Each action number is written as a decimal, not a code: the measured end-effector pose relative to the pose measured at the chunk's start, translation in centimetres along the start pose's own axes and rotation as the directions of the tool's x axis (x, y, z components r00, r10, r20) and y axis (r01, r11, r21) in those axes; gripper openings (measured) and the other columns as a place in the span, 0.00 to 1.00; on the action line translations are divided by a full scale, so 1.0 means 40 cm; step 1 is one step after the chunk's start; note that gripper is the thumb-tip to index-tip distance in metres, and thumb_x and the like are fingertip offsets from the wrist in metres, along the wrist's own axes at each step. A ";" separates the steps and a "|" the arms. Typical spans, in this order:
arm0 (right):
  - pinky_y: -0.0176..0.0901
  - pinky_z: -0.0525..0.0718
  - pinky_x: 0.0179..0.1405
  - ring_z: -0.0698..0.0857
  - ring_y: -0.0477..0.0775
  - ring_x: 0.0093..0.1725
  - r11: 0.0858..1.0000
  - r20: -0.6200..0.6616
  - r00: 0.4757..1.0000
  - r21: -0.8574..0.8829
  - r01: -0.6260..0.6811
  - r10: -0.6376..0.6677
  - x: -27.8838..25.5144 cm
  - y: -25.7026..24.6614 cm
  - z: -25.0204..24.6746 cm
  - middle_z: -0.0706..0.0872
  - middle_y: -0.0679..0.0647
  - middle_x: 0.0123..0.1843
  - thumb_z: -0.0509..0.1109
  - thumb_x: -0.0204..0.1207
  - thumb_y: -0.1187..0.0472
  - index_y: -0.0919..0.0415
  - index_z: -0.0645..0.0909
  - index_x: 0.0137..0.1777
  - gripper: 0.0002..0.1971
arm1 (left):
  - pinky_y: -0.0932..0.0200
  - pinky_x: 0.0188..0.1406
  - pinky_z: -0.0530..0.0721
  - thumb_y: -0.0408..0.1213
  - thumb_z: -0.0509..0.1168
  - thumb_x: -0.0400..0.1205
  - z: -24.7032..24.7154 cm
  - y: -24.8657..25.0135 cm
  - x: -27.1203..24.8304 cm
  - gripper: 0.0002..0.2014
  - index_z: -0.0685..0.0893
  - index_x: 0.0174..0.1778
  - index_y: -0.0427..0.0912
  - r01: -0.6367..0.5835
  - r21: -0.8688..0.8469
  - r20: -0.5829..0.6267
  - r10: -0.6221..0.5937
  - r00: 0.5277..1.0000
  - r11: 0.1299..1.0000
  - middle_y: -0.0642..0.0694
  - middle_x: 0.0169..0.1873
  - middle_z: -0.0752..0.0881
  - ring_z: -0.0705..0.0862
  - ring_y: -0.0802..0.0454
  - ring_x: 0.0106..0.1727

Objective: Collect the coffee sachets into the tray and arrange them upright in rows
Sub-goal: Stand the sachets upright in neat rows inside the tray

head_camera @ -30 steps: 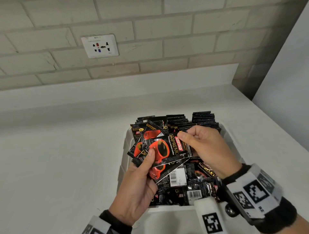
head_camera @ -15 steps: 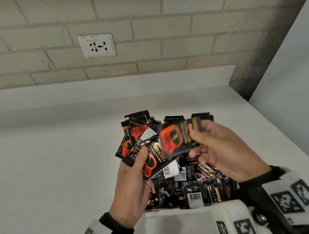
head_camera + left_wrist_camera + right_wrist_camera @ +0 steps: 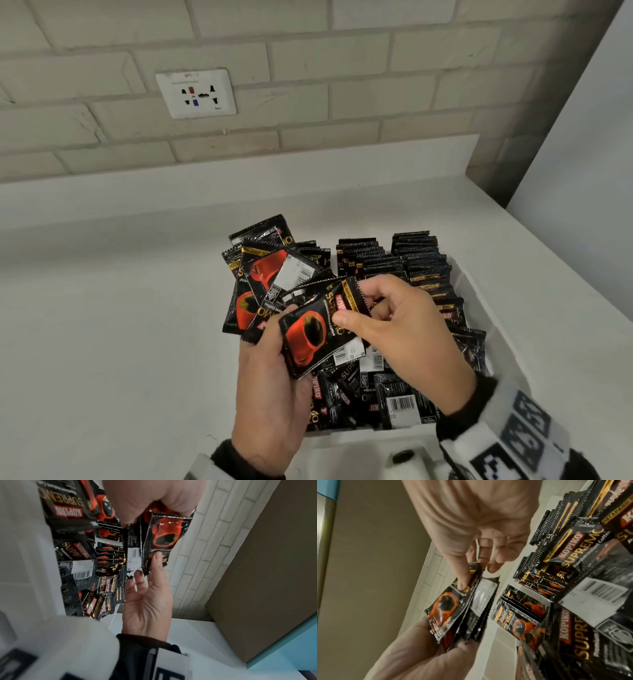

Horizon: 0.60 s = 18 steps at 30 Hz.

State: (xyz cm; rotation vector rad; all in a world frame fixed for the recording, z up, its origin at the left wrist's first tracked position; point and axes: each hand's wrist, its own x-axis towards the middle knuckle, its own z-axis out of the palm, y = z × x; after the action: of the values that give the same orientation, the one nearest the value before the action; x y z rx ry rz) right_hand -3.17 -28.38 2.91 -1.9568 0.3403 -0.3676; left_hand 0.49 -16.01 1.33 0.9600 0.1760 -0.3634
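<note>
My left hand (image 3: pixel 274 342) grips a fanned bunch of black-and-red coffee sachets (image 3: pixel 270 274) above the left side of the white tray (image 3: pixel 479 301). My right hand (image 3: pixel 352 305) pinches the top sachet (image 3: pixel 315 335) by its upper edge, thumb on its face, laid against that bunch. In the left wrist view my thumb (image 3: pixel 157 557) presses on the sachet (image 3: pixel 164 536). The right wrist view shows the same pinch on the sachet (image 3: pixel 445 608). Upright rows of sachets (image 3: pixel 411 260) fill the tray's back right. Loose sachets (image 3: pixel 376 394) lie flat at its front.
The tray sits on a white counter (image 3: pixel 102 342) against a brick wall with a power socket (image 3: pixel 196 93). A white panel (image 3: pixel 582 171) stands to the right, beyond the counter's right edge. Bare counter stretches to the left of the tray.
My right hand lifted one sachet off the fan to the right, then brought it back down onto the bunch in my left hand. The left hand shifted slightly left.
</note>
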 end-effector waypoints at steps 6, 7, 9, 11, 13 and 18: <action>0.32 0.78 0.35 0.78 0.40 0.29 0.999 0.041 0.999 0.032 -0.022 0.021 -0.004 0.006 0.001 0.86 0.51 0.31 0.76 0.68 0.58 0.47 0.85 0.40 0.05 | 0.54 0.48 0.76 0.37 0.67 0.76 0.007 0.003 0.005 0.09 0.83 0.51 0.51 0.050 0.017 -0.060 -0.049 0.997 0.999 0.50 0.32 0.90 0.86 0.52 0.41; 0.29 0.79 0.35 0.79 0.37 0.29 0.999 0.058 0.998 0.046 -0.025 0.022 -0.005 0.006 0.000 0.87 0.45 0.31 0.76 0.68 0.59 0.46 0.85 0.40 0.06 | 0.55 0.47 0.76 0.38 0.69 0.73 0.003 0.004 0.004 0.12 0.83 0.53 0.49 0.056 0.018 -0.059 -0.055 0.997 0.998 0.50 0.32 0.90 0.86 0.52 0.40; 0.25 0.78 0.36 0.80 0.34 0.29 0.998 0.082 0.996 0.054 -0.024 0.020 -0.005 0.005 0.000 0.86 0.39 0.29 0.76 0.68 0.61 0.44 0.84 0.39 0.08 | 0.56 0.40 0.78 0.39 0.70 0.66 0.001 0.009 0.002 0.20 0.82 0.56 0.47 0.062 0.024 -0.054 -0.061 0.997 0.998 0.47 0.33 0.90 0.87 0.53 0.34; 0.23 0.77 0.36 0.80 0.33 0.29 0.998 0.095 0.995 0.060 -0.019 0.013 -0.003 0.005 -0.003 0.86 0.35 0.30 0.76 0.69 0.62 0.44 0.83 0.37 0.09 | 0.57 0.35 0.79 0.39 0.70 0.63 -0.002 0.011 0.004 0.23 0.82 0.56 0.45 0.058 0.028 -0.062 -0.056 0.996 0.998 0.45 0.34 0.89 0.87 0.54 0.30; 0.23 0.78 0.34 0.80 0.33 0.29 0.996 0.124 0.992 0.084 -0.031 0.020 0.001 0.004 -0.010 0.86 0.35 0.31 0.75 0.69 0.63 0.47 0.81 0.36 0.09 | 0.57 0.33 0.81 0.39 0.70 0.66 -0.010 0.015 0.007 0.19 0.83 0.53 0.45 0.042 0.027 -0.072 -0.040 0.997 0.999 0.44 0.34 0.90 0.88 0.53 0.30; 0.28 0.80 0.27 0.80 0.34 0.26 0.985 0.258 0.960 0.100 -0.138 0.108 0.008 -0.026 -0.028 0.90 0.49 0.40 0.73 0.71 0.63 0.52 0.81 0.43 0.05 | 0.59 0.29 0.86 0.38 0.69 0.71 -0.026 0.044 0.007 0.11 0.84 0.50 0.45 -0.033 0.019 -0.077 0.034 0.996 0.999 0.47 0.35 0.91 0.89 0.55 0.31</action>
State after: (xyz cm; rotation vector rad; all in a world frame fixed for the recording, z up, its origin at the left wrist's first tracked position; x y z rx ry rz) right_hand -3.25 -29.04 4.32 -1.8305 0.2679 -0.0541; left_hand 1.43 -14.29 2.00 0.9937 0.2277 -0.2976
